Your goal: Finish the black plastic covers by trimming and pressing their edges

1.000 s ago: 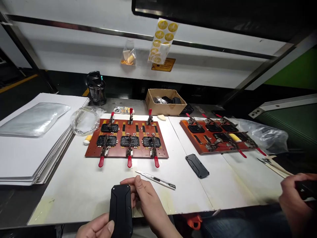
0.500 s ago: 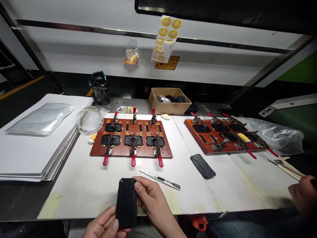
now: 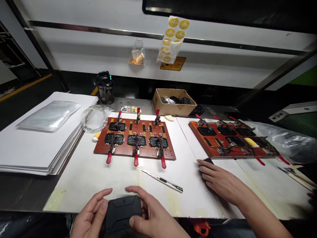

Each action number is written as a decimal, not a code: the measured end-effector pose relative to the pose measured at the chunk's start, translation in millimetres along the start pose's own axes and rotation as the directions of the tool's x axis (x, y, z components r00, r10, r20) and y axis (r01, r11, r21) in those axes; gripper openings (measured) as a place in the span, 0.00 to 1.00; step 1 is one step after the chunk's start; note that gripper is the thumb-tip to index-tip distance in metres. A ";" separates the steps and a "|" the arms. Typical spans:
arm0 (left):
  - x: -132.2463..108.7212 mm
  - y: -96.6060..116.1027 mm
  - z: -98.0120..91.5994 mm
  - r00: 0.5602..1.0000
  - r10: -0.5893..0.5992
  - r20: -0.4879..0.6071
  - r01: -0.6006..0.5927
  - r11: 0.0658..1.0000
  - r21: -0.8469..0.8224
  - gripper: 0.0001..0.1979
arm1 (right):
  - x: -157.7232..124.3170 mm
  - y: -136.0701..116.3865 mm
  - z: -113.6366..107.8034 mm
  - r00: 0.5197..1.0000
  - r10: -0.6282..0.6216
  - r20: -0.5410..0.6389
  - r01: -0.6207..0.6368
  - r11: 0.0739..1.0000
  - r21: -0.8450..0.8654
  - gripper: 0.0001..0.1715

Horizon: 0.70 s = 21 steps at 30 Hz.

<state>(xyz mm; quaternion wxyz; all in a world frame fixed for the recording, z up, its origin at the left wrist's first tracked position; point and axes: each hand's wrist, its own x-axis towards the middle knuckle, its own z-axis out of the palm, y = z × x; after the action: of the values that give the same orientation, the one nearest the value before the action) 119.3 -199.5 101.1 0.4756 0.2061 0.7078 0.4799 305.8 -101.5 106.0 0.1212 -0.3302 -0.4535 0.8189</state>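
- The left hand (image 3: 89, 215), at the near edge, has its index finger raised and its thumb along the left edge of a black rectangular panel with bevelled ridges (image 3: 123, 211); whether it grips cannot be told.
- The right hand (image 3: 155, 213) pinches that panel at its right side, thumb on the upper face, index finger stretched past the far edge.
- The panel is tilted at the near edge of the white sheet-covered worktop (image 3: 94, 180).
- Far and right of the hands, a slim silver utility knife with a black slider (image 3: 162, 180) lies diagonally.
- To the right, a co-worker's hand (image 3: 220, 180) covers most of a second black panel (image 3: 207, 161).
- Beyond the knife sits a reddish-brown flat board (image 3: 148, 154) with red-handled metal clamps (image 3: 136, 160) over black ribbed plates (image 3: 120, 138).
- A similar board (image 3: 201, 142) stands farther right, a yellow cylindrical roll (image 3: 252, 142) on top.
- Left, a stack of large white sheets (image 3: 27, 148) bears a flat clear plastic packet (image 3: 49, 115).
- At the far side, an open brown cardboard box (image 3: 173, 110) holds dark pieces.
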 end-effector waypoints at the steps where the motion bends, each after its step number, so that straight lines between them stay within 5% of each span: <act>1: 2.8 0.3 -2.0 1.000 0.005 0.001 -0.005 1.000 0.024 0.32 | -3.1 1.8 3.0 0.998 0.041 0.044 -0.041 0.999 -0.016 0.35; 7: 19.0 -2.7 -4.3 0.997 0.071 0.017 -0.072 0.989 0.128 0.33 | -3.9 22.2 20.8 0.994 0.094 0.057 -0.086 0.988 -0.131 0.35; 17: 31.6 3.7 -5.7 0.990 0.136 0.042 -0.142 0.942 0.305 0.26 | 2.7 43.4 42.0 0.970 0.234 0.059 -0.241 0.959 0.150 0.59; 21: 38.5 5.9 -8.9 0.984 0.157 0.086 -0.177 0.930 0.322 0.23 | 3.1 45.3 48.3 0.972 0.232 0.046 -0.236 0.946 0.223 0.60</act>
<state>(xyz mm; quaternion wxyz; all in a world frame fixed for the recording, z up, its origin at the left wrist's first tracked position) 92.8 -172.3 88.7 0.4125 0.3560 0.7436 0.3876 276.6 -157.3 85.3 0.0560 -0.3579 -0.3159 0.8769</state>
